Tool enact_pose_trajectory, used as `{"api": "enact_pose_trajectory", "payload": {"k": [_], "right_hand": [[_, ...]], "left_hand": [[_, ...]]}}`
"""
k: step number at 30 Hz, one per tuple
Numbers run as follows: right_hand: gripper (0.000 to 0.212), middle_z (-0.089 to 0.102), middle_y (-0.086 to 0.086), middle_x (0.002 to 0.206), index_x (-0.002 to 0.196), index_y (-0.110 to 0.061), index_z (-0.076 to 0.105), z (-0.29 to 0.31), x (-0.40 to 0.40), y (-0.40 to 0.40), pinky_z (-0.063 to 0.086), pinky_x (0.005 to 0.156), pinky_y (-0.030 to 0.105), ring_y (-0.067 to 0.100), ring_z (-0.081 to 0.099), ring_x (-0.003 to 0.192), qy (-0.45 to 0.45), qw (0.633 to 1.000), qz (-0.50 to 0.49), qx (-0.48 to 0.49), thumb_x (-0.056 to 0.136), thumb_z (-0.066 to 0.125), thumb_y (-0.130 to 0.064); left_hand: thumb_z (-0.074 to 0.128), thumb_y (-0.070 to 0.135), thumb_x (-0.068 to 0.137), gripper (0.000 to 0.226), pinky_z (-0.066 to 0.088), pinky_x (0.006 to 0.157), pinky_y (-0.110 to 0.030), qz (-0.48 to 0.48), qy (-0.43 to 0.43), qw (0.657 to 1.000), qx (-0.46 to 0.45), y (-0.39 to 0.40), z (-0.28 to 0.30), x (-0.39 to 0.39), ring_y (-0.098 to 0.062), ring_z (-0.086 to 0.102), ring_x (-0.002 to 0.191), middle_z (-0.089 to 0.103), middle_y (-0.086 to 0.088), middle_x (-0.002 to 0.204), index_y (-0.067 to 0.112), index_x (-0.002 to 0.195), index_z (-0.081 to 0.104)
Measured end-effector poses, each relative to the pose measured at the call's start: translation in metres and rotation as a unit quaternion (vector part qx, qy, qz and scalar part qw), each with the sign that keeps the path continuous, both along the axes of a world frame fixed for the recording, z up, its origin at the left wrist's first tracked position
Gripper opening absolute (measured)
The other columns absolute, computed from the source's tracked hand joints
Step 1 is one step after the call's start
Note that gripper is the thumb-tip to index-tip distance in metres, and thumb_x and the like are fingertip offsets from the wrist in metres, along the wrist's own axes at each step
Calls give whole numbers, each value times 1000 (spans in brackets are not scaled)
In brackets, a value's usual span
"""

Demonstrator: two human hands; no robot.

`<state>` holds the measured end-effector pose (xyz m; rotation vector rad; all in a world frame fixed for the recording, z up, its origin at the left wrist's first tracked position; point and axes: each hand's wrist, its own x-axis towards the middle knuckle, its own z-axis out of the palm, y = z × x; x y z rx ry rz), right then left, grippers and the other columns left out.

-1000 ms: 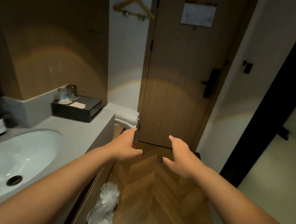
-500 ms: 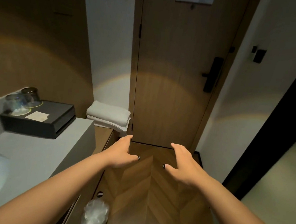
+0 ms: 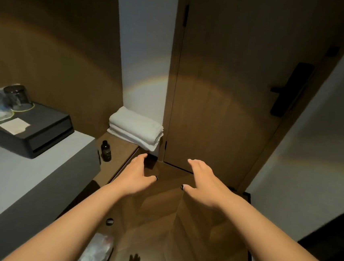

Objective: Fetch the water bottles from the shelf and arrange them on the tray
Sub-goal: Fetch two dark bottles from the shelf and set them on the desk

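A grey surface (image 3: 25,177) runs along the left; a black tray (image 3: 40,134) sits at its far end, holding two upturned glasses (image 3: 8,102) and a paper card (image 3: 14,125). Beyond its far edge, a lower wooden shelf (image 3: 120,152) carries a small dark bottle (image 3: 106,151) and folded white towels (image 3: 135,129) at the far corner.

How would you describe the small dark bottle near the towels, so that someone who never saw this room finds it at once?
Start at the grey counter on the left and go to its far end, where a lower wooden shelf begins. The small dark bottle stands upright there, beside the counter's end. Unlike the folded white towels further back, it is dark and capped.
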<state>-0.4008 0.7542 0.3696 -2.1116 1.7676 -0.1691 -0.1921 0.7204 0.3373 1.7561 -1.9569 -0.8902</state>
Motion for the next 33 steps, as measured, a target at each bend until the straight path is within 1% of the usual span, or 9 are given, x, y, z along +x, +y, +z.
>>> {"api": "enact_pose_trajectory", "payload": {"k": [2,4,6,11,19,25,29,31,33], "right_hand": [[79,11,2,160,153,-18,8,-9,3,-33,24,115,36,20,11,148,0,1000,22,14,92,57,-36],[79,10,2,160,153,-17,7,-19,10,-70,23,116,36,20,10,148,1,999,49,24,93,56,-36],[79,10,2,160,153,-17,7,-28,22,-109,22,116,36,20,9,148,-1,997,73,28,93,55,-35],[79,12,2,160,152,-16,8,-44,61,-213,23,117,36,20,12,147,-16,994,101,41,93,56,-36],[74,17,2,158,152,-15,11,-57,122,-348,20,115,29,18,17,145,-37,986,147,63,94,53,-32],[70,24,2,154,150,-15,18,-77,155,-431,24,114,28,17,25,142,-44,977,185,97,93,54,-31],[52,45,9,137,137,-9,40,-94,177,-495,40,96,27,24,45,126,-74,969,204,118,90,57,-24],[60,37,7,147,144,-9,32,-104,187,-529,37,104,28,22,39,133,-84,960,229,133,91,57,-23],[65,30,3,152,148,-15,24,-114,199,-566,29,110,30,20,31,139,-100,954,238,154,93,56,-26]], "left_hand": [[64,34,87,85,41,102,-34,14,-7,1000,2,-23,-8,3,-25,50,123,28,-10,155,15,152,13],[64,33,87,86,29,113,-35,32,-11,999,5,-51,-14,11,-27,29,142,18,-9,159,14,152,11],[63,32,88,86,19,118,-35,49,-14,999,3,-83,-23,24,-24,13,148,13,-8,161,13,153,9],[59,28,91,85,10,120,-35,82,-30,996,-11,-181,-46,67,-22,-2,149,5,-10,161,11,153,5],[61,28,90,84,13,120,-34,163,24,984,61,-282,-70,122,-21,9,148,11,-7,160,12,153,6],[63,22,89,77,26,115,-32,256,39,961,96,-337,-81,153,-24,30,141,22,-10,156,11,151,19],[63,16,83,60,39,108,-39,322,57,940,100,-383,-90,171,-31,44,131,41,-13,145,9,138,41],[63,10,83,50,41,93,-28,334,40,938,80,-408,-99,178,-30,48,125,51,-8,129,6,131,48],[63,5,85,66,39,92,-24,358,44,929,78,-431,-104,183,-25,45,127,45,-6,136,9,144,35]]}}
